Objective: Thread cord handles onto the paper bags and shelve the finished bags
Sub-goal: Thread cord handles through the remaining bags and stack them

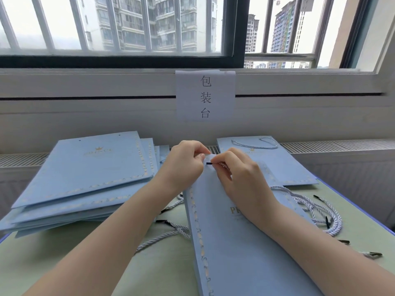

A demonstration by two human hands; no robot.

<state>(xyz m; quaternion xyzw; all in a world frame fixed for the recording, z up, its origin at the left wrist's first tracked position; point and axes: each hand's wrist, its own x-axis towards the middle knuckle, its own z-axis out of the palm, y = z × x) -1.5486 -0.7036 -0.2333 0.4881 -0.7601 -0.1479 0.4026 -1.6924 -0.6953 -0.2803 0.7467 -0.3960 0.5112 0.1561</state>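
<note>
a: what's on the left side of the desk (162, 272)?

b: a stack of flat blue bags (85, 174), fanned a little, reaching the desk's left edge and back toward the wall. the top one shows two punched holes along its far edge, a gold crown mark, and no cord.

a: and in the middle?

b: the paper bag (235, 253) being worked on. it lies lengthwise from the near edge up toward the centre, its top end lifted off the desk. the left hand (183, 165) pinches that top edge, thumb and forefinger closed on the paper, the other fingers curled under. loose cords (171, 231) trail out from beneath the bag on its left.

a: the other hand?

b: the right hand (241, 176) sits just beside the left, nearly touching it. its thumb and forefinger are clamped on the black tip (209, 163) of a cord, which points toward the left hand at the bag's top edge. whether the tip is already in a hole, i cannot tell; the fingers cover it.

a: and to the right?

b: a finished bag (277, 165) lies flat at the back right of the desk, a white cord handle (256, 144) looped across its top. nearer the right edge, a tangle of white twisted cords (316, 210) with black tips spreads over the green surface, and a few separate tips lie close to that edge.

a: behind?

b: a paper sign (205, 96) with three characters hangs below the window (128, 28).
</note>
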